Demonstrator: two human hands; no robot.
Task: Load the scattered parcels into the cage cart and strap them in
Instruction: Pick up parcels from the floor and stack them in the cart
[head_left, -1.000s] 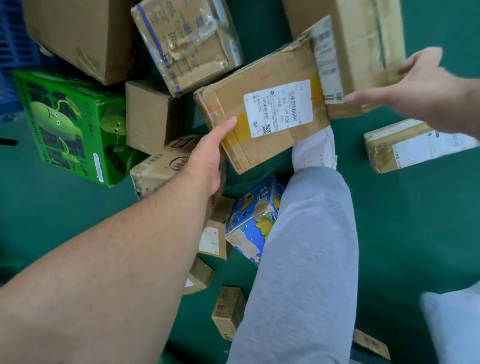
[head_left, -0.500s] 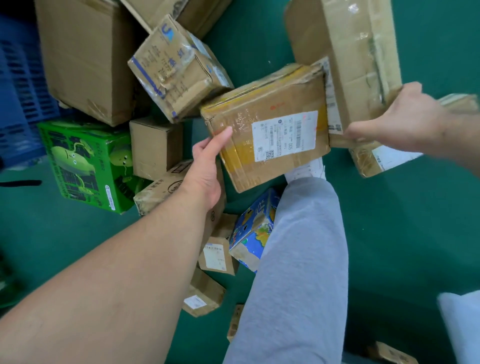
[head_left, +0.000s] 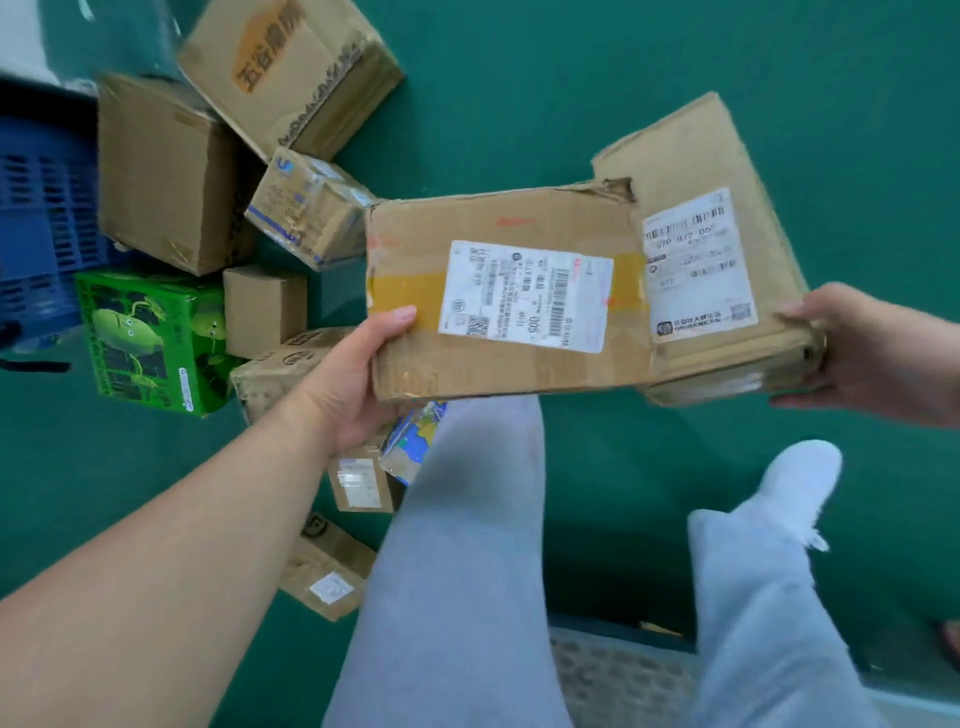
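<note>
Left hand (head_left: 358, 384) is gripping the torn parcel (head_left: 498, 301) edgewise; right hand (head_left: 857, 358) is gripping the second parcel (head_left: 696, 249). Such edge-only holds may be risking slippage.

Blue slatted plastic crate (head_left: 41, 223) cut by left edge. Left hand (head_left: 353, 395): fingers hidden under flat brown cardboard parcel (head_left: 498, 223).

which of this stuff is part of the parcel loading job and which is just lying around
Job: flat parcel, held by left hand; second parcel, held by right hand; on the floor, green box, taped box, orange-print box.
Lying about: blue crate.
</note>
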